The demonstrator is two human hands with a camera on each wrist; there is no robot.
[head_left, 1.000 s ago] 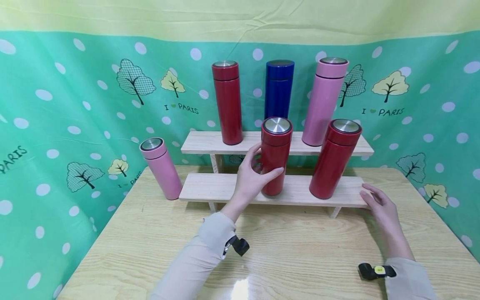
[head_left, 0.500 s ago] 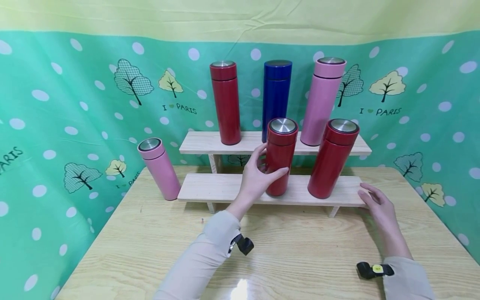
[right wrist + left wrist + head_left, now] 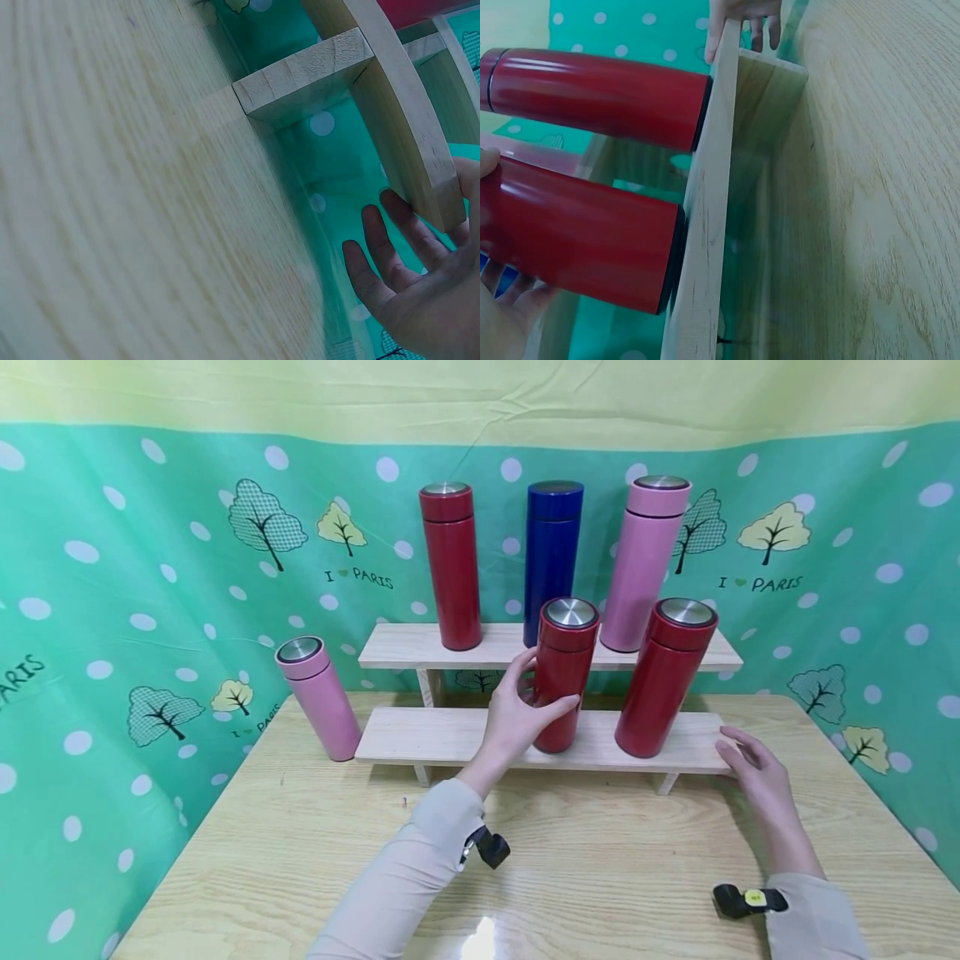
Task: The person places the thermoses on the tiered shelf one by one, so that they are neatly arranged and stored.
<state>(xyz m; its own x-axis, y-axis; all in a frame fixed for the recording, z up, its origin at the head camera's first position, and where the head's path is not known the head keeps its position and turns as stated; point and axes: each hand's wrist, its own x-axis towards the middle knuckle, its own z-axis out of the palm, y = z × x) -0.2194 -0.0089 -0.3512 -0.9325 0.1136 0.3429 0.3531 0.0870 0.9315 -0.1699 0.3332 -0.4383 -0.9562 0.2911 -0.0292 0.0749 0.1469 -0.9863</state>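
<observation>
My left hand (image 3: pixel 517 718) grips a red thermos bottle (image 3: pixel 566 668) with a steel-topped lid, thumb across its front and fingers round its left side. This bottle stands upright on the lower wooden shelf (image 3: pixel 427 735); its dark base is right at the board in the left wrist view. Just right of it, a second red thermos (image 3: pixel 663 693) stands on the same shelf. At the shelf's right end, my right hand (image 3: pixel 761 777) holds the board edge (image 3: pixel 442 202), thumb above it and the other fingers loosely below.
On the upper shelf (image 3: pixel 502 647) behind stand a red thermos (image 3: pixel 453 568), a blue thermos (image 3: pixel 553 552) and a pink thermos (image 3: pixel 647 560). Another pink thermos (image 3: pixel 321 697) is on the table (image 3: pixel 600 860), left of the shelves. A green patterned curtain (image 3: pixel 97 568) hangs behind.
My left hand has slid the red thermos to the right along the lower shelf, closer to the second red one. The right hand stays at the shelf end.
</observation>
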